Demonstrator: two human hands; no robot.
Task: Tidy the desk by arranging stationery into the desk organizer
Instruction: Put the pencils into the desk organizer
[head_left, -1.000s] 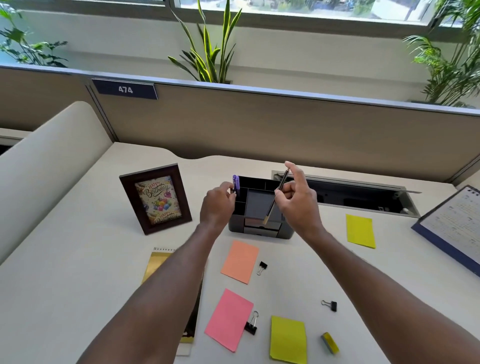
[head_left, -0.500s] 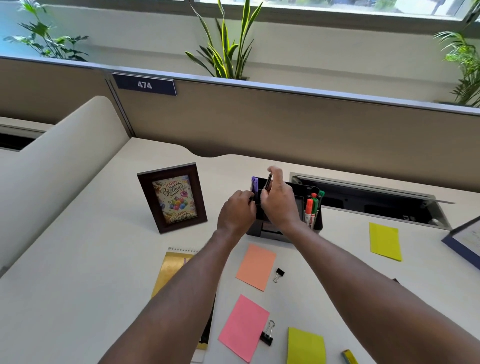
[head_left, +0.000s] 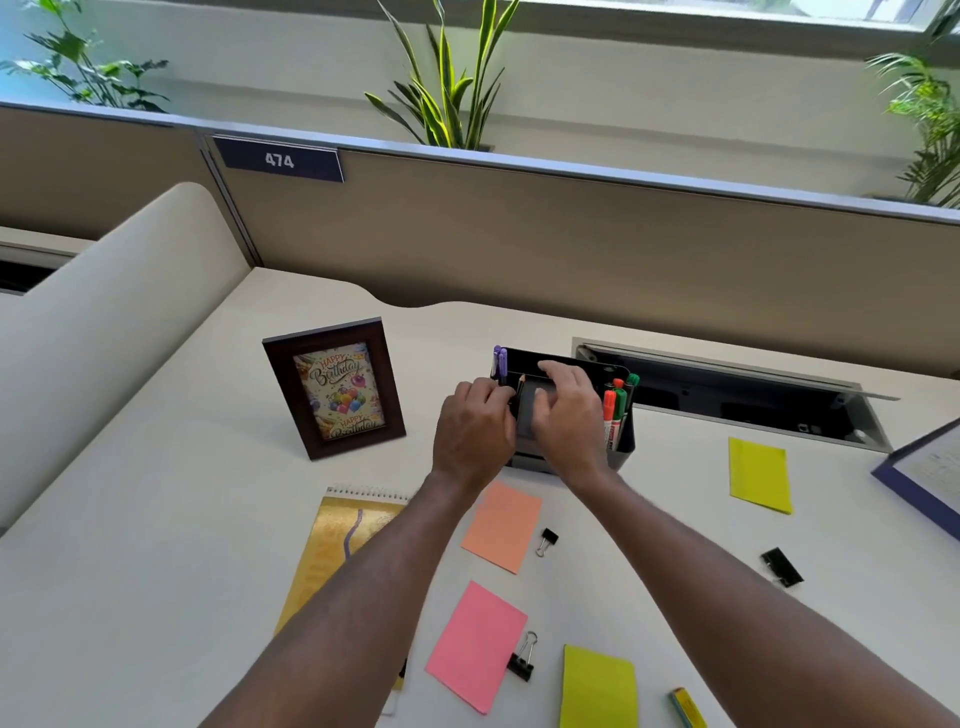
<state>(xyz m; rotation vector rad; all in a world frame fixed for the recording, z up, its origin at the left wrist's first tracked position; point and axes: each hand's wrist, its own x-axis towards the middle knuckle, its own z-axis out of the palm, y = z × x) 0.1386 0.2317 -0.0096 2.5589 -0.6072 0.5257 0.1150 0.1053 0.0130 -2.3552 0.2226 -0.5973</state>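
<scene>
The black desk organizer (head_left: 566, 362) stands mid-desk. Two purple pens (head_left: 500, 361) stand at its left corner, a pencil (head_left: 520, 385) beside them, and orange and green markers (head_left: 616, 410) at its right side. My left hand (head_left: 475, 431) is curled against the organizer's left wall and holds it. Over the organizer's middle hovers my right hand (head_left: 566, 415), fingers loosely spread and holding nothing. Loose on the desk are an orange note (head_left: 501, 526), a pink note (head_left: 475, 644), two yellow notes (head_left: 597, 688) (head_left: 759, 474) and three binder clips (head_left: 548, 540) (head_left: 522, 661) (head_left: 782, 566).
A framed birthday card (head_left: 335, 387) stands left of the organizer. A gold spiral notebook (head_left: 343, 545) lies under my left forearm. An open cable tray (head_left: 727, 400) runs behind the organizer, a clipboard (head_left: 930, 478) is at the right edge, and a small yellow item (head_left: 685, 706) lies at the bottom.
My right hand carried the pencil to the organizer's left compartment and let it go; the hand is now spread above the organizer. My left hand stayed at the left wall.
</scene>
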